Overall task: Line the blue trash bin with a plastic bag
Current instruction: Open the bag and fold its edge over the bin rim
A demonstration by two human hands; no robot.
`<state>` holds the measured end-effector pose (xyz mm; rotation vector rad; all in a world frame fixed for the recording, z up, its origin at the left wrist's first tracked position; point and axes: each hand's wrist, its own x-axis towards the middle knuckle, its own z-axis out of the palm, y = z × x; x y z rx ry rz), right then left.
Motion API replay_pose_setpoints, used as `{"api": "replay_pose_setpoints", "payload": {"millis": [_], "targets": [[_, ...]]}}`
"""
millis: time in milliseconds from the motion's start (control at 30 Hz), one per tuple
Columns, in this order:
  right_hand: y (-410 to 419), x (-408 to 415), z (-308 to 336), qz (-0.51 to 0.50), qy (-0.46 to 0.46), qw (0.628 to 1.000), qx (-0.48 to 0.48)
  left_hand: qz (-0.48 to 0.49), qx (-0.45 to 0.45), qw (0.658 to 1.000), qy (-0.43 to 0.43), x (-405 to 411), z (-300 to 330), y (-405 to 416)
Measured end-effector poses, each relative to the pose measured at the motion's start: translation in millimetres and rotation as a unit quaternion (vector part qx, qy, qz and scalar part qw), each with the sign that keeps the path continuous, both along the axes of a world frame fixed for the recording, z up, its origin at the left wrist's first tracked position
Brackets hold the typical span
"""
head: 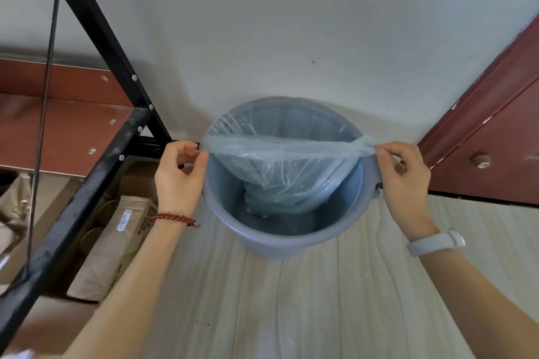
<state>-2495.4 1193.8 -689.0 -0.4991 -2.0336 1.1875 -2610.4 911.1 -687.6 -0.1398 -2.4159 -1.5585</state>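
Note:
A round blue trash bin stands on the pale wood floor against the white wall. A thin, see-through bluish plastic bag hangs inside it. The bag's far edge lies over the bin's back rim. Its near edge is stretched taut in a straight band across the opening, above the rim. My left hand pinches the left end of that band beside the bin's left rim. My right hand pinches the right end at the bin's right rim. The bag's bottom sags in folds toward the bin floor.
A black metal rack with red-brown shelves stands close on the left, with brown paper sacks and tins under it. A dark red door stands at the right. The white wall is right behind the bin.

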Motion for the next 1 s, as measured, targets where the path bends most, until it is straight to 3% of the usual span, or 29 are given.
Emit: {"api": "replay_pose_setpoints", "payload": {"millis": [200, 433, 733, 900, 1000], "targets": [[-4, 24, -9, 0.029, 0.002, 0.993, 0.115, -0.083, -0.137, 0.986, 0.051, 0, 1, -10], [-15, 42, -18, 0.017, -0.006, 0.983, 0.185, -0.054, -0.104, 0.980, 0.159, 27, -7, -17], [-20, 53, -29, 0.036, 0.002, 0.974, 0.222, -0.070, -0.171, 0.949, 0.255, 51, -12, -25], [-21, 59, -20, -0.021, 0.027, 0.939, 0.343, -0.134, -0.222, 0.930, 0.260, 57, 2, -21], [-31, 57, -11, 0.002, 0.040, 0.921, 0.387, -0.149, -0.239, 0.918, 0.279, 57, 0, -18]]}}
